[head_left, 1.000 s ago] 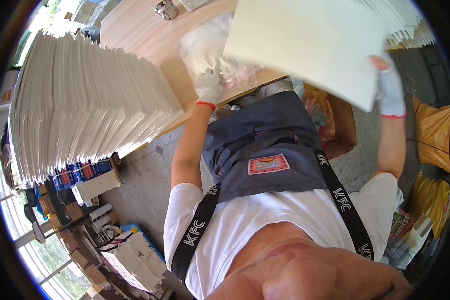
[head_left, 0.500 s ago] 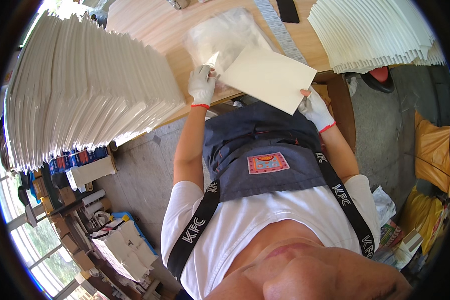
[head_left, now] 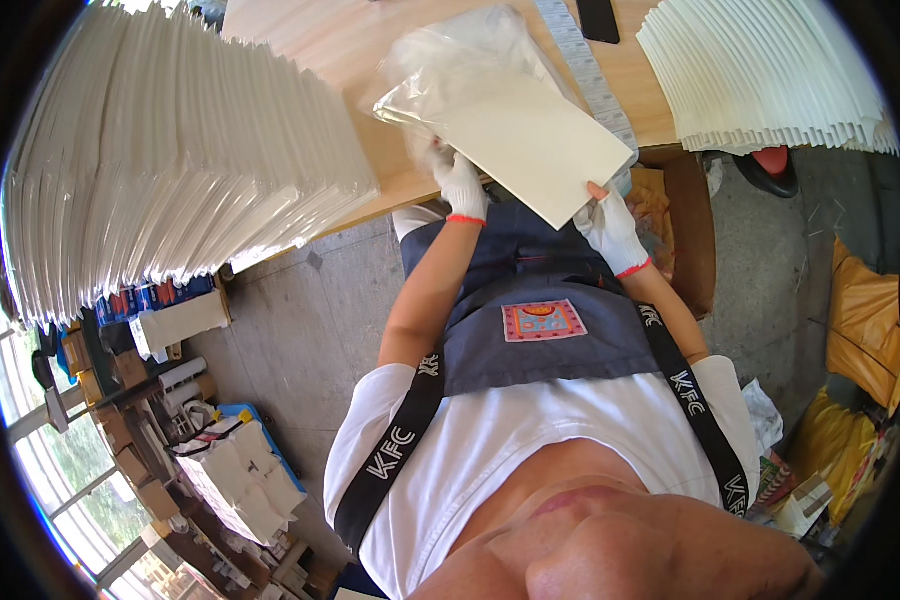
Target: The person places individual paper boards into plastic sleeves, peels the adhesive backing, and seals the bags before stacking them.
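A cream-white rectangular board [head_left: 540,135] slants over the table's near edge, its far left end inside a clear plastic bag [head_left: 407,98]. My right hand [head_left: 611,232], in a white glove with a red cuff, grips the board's near right end, thumb on top and the other fingers hidden underneath. Beside the board's left edge, my gloved left hand [head_left: 462,190] is closed at the near side of the bag. Its fingertips are blurred and partly covered by the plastic. More clear plastic bags [head_left: 470,40] lie on the table beyond the board.
A tall stack of bagged white boards [head_left: 190,170] fills the table's left side. Another stack of white boards [head_left: 760,75] stands at the right. A grey printed strip [head_left: 582,70] and a black phone [head_left: 598,18] lie between. Below the table's right edge is a cardboard box [head_left: 692,230].
My left hand has moved right and nearer, beside the board's edge. The board has shifted slightly, and its far left end is now inside the plastic bag. My right hand keeps its grip.
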Motion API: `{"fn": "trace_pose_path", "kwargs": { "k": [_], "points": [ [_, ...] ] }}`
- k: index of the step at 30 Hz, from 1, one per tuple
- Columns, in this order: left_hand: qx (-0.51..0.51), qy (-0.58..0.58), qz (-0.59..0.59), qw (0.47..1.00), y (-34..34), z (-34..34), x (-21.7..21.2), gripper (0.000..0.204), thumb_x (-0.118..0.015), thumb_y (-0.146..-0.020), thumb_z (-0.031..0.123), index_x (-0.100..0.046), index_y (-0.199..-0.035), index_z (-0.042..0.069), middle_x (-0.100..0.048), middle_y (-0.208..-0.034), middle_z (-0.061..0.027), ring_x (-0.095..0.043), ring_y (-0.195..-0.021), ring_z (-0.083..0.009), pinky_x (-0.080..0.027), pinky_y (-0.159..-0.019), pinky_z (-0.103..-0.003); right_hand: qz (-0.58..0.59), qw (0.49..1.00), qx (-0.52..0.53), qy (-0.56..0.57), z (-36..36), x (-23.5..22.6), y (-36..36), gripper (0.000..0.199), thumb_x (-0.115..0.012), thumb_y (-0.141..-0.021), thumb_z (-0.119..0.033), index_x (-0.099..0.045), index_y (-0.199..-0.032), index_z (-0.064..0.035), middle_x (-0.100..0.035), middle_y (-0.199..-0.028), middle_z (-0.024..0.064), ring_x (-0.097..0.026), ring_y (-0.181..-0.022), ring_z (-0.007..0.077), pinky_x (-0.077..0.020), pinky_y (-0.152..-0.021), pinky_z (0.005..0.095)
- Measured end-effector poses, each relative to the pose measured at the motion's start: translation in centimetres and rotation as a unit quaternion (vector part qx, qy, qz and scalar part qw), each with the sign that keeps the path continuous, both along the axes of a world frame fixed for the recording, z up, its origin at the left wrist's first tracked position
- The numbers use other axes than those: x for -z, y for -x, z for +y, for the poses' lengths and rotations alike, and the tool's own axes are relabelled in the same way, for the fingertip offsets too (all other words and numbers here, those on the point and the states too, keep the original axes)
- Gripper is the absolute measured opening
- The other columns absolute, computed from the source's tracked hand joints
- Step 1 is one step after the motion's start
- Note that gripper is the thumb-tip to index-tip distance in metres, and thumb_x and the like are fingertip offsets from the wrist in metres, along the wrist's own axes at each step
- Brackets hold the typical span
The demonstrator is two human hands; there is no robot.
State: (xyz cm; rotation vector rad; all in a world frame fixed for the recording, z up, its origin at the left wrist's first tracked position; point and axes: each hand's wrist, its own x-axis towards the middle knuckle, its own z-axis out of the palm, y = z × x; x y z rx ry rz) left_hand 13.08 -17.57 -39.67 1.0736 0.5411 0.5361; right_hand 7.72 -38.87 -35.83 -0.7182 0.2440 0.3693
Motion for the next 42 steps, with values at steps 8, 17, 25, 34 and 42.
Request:
{"fn": "trace_pose_path", "kwargs": {
  "k": [8,17,25,34,42],
  "points": [
    [0.224,-0.125,0.145,0.956,4.0,-0.4,2.7,0.018,-0.052,-0.091,0.014,-0.059,-0.09,-0.002,-0.064,-0.079,-0.0074,-0.061,-0.067,-0.0137,-0.049,-0.056,-0.024,-0.032,0.996,-0.086,0.01,0.5,1.7,-2.1,0.036,-0.051,-0.09,-0.016,-0.039,-0.122,-0.0045,-0.06,-0.084,0.0112,-0.06,-0.056,0.0178,-0.047,-0.045,0.0271],
    [0.351,0.112,0.259,0.893,9.8,-0.9,4.1,0.02,-0.049,-0.093,0.018,-0.055,-0.103,0.001,-0.064,-0.089,-0.0079,-0.059,-0.064,-0.0129,-0.052,-0.057,-0.026,0.096,0.993,-0.043,0.045,5.0,5.3,0.6,0.03,-0.042,-0.094,-0.007,-0.04,-0.124,-0.0023,-0.053,-0.112,0.0122,-0.059,-0.098,0.0252,-0.0546,-0.082,0.0345],
    [0.315,0.173,0.228,0.905,9.1,2.0,2.1,0.024,-0.053,-0.089,0.02,-0.054,-0.108,0.005,-0.064,-0.094,-0.0079,-0.064,-0.071,-0.0172,-0.054,-0.059,-0.029,-0.014,0.956,-0.266,0.121,5.6,1.7,-0.6,0.028,-0.051,-0.091,-0.015,-0.055,-0.116,-0.0047,-0.065,-0.101,0.0097,-0.064,-0.079,0.0192,-0.0532,-0.069,0.0291],
    [0.324,0.004,0.248,0.913,9.0,4.8,1.6,0.023,-0.058,-0.089,0.02,-0.059,-0.097,-0.001,-0.066,-0.082,-0.0086,-0.062,-0.061,-0.0132,-0.051,-0.055,-0.024,-0.545,0.492,-0.202,0.648,7.0,1.7,-8.1,0.034,-0.065,-0.074,-0.017,-0.061,-0.107,-0.0155,-0.057,-0.101,0.0046,-0.057,-0.09,0.0269,-0.0473,-0.074,0.0373],
    [0.339,0.062,0.252,0.904,10.5,5.7,1.8,0.023,-0.049,-0.092,0.019,-0.058,-0.102,0.0,-0.066,-0.093,-0.0094,-0.063,-0.073,-0.0151,-0.052,-0.064,-0.026,-0.534,0.451,-0.265,0.664,9.8,2.5,-2.7,0.016,-0.053,-0.083,-0.032,-0.056,-0.082,-0.0167,-0.062,-0.065,0.007,-0.063,-0.061,0.0269,-0.0481,-0.051,0.0409]
  ]
}}
